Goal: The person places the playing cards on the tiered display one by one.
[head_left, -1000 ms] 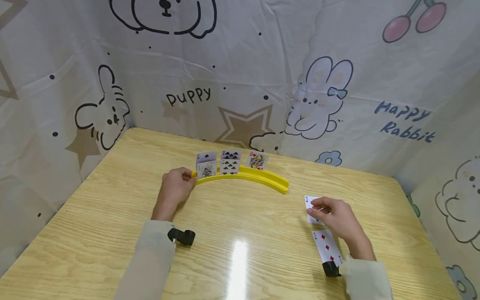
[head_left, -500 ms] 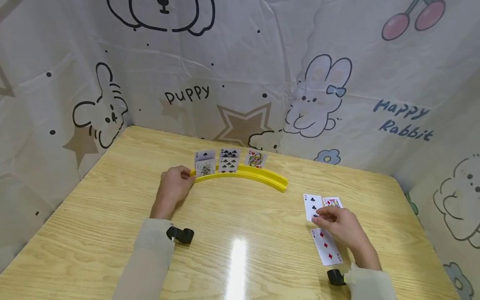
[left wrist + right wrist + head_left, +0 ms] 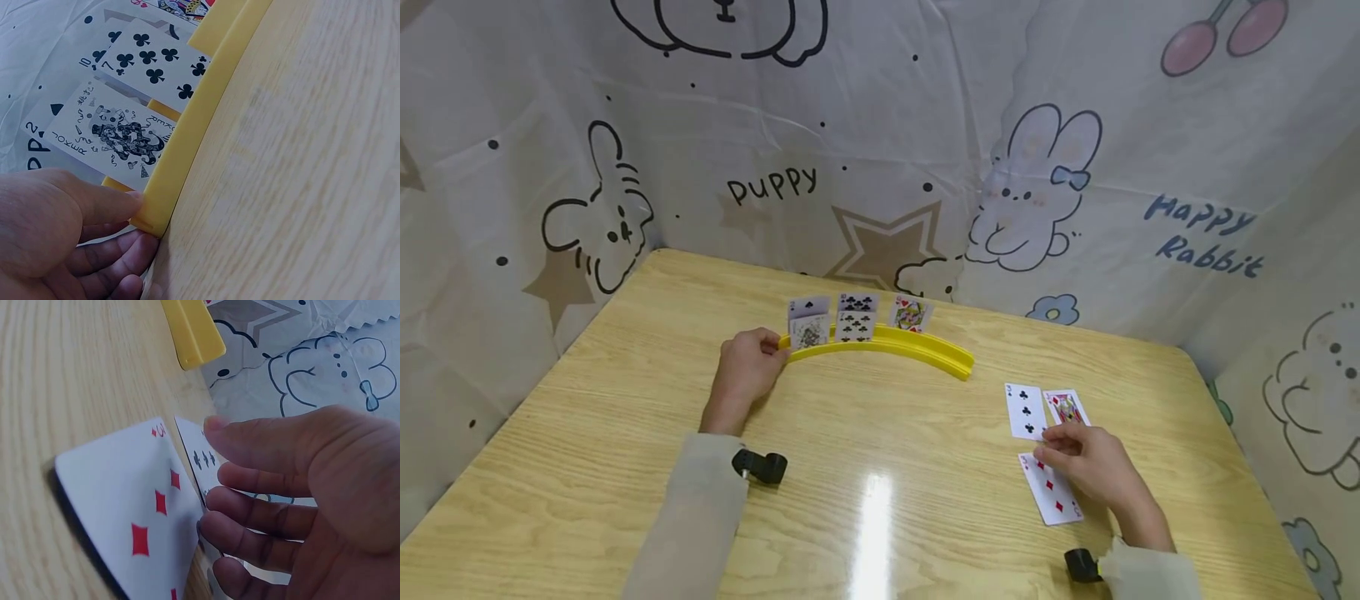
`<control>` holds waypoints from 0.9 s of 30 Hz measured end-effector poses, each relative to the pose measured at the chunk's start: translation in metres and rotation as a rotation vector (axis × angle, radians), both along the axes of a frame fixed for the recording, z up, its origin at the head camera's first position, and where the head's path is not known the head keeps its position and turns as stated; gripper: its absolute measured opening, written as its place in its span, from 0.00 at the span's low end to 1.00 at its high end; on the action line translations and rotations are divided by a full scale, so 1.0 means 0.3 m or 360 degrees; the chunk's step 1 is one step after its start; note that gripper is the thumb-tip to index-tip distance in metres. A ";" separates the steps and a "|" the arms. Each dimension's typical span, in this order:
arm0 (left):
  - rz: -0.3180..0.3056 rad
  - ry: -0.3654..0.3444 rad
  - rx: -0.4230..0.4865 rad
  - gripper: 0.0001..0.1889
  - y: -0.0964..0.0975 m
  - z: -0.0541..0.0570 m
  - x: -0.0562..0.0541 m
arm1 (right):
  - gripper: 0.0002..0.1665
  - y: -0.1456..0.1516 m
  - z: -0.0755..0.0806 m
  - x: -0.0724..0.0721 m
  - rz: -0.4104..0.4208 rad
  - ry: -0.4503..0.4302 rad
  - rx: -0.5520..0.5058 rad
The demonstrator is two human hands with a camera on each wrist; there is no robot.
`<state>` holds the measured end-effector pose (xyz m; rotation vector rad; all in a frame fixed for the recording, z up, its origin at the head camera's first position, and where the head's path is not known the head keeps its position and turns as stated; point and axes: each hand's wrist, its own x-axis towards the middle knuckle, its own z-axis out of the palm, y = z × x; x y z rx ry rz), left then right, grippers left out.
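My left hand point(image 3: 745, 373) pinches the left end of a curved yellow card holder point(image 3: 925, 348), thumb on top and fingers beneath. A joker point(image 3: 115, 134) stands in the holder before a two of spades point(image 3: 808, 306). Beside them a seven of clubs point(image 3: 150, 65) stands before a ten of clubs point(image 3: 857, 302), then a queen of hearts point(image 3: 910, 314). At the right, my right hand point(image 3: 1097, 467) hovers with loosely bent fingers, holding nothing. It is over the upper end of a three of diamonds point(image 3: 1054, 496), near a three of clubs point(image 3: 1024, 408) and a diamond face card point(image 3: 1066, 406).
The wooden table point(image 3: 880, 442) reaches back to a printed cloth point(image 3: 880, 125) hanging behind it and at both sides. Black wrist cameras sit on both arms, the left camera point(image 3: 762, 467) and the right camera point(image 3: 1082, 565).
My right hand has moved from over the three of clubs toward me and slightly right, to the three of diamonds, uncovering the face card. The left hand stays on the holder's end.
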<state>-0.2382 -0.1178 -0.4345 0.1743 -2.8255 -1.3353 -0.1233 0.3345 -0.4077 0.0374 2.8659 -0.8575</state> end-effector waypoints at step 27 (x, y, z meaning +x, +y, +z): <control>-0.0007 -0.0031 -0.0022 0.15 -0.001 -0.001 -0.008 | 0.24 0.018 -0.009 0.009 -0.0097 -0.0138 0.0105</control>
